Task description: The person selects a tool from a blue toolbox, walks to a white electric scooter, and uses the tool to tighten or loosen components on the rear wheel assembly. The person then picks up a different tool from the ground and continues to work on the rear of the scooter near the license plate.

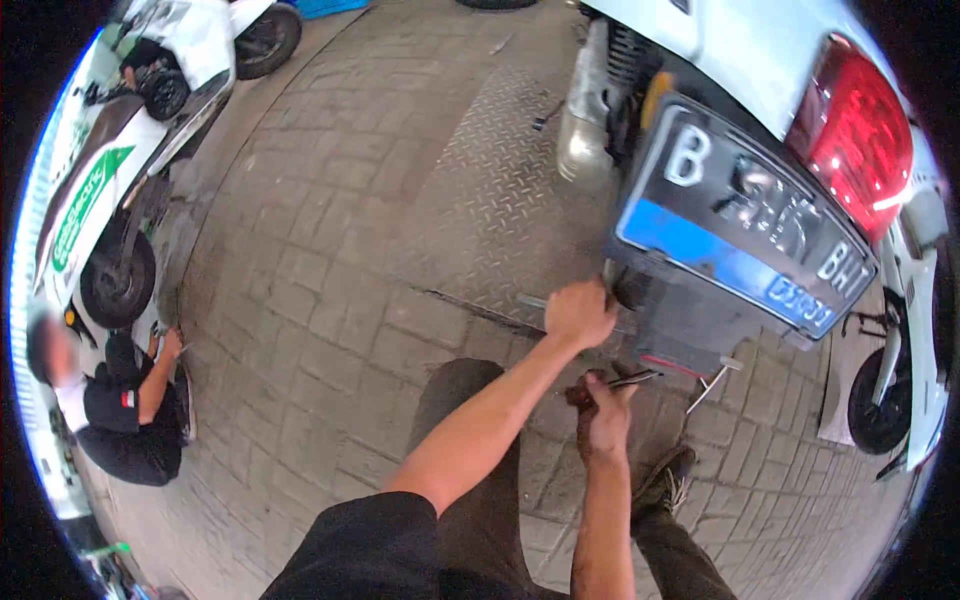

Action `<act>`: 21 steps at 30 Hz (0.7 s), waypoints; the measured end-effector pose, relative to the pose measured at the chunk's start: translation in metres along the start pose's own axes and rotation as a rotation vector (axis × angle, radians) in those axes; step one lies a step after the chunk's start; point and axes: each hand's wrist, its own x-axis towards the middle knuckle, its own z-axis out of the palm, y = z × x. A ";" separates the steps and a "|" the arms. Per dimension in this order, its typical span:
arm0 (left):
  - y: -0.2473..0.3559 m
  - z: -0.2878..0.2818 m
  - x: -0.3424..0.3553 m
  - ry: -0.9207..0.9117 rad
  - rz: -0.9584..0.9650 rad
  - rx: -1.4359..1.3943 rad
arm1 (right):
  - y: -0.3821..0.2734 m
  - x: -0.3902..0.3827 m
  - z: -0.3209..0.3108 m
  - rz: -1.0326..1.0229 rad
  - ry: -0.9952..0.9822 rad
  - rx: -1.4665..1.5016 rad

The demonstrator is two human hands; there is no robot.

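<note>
My left hand is closed low beside the rear wheel area of a white scooter, just left of its dark mudguard. What its fingers grip is hidden. A short metal rod shows to the left of that hand; I cannot tell whether the hand holds it. Nearer to me, my right hand is closed around a hand tool with a dark reddish handle and a slim metal end, which looks like pliers. The metal end points right, toward the mudguard's lower edge.
Above my hands hang the number plate, red tail light and silver exhaust. A T-handle wrench is right of the mudguard. Diamond-patterned metal plate lies on the paving. Another person crouches beside a motorcycle at left.
</note>
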 end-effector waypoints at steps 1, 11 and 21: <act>0.003 0.002 -0.003 0.000 -0.028 -0.028 | -0.018 0.000 0.009 0.017 0.007 0.033; 0.023 -0.005 0.003 -0.007 -0.009 -0.050 | -0.096 0.010 -0.137 0.129 0.106 -0.565; -0.001 0.011 0.008 0.011 0.028 0.126 | -0.035 -0.008 -0.010 0.103 0.075 -0.136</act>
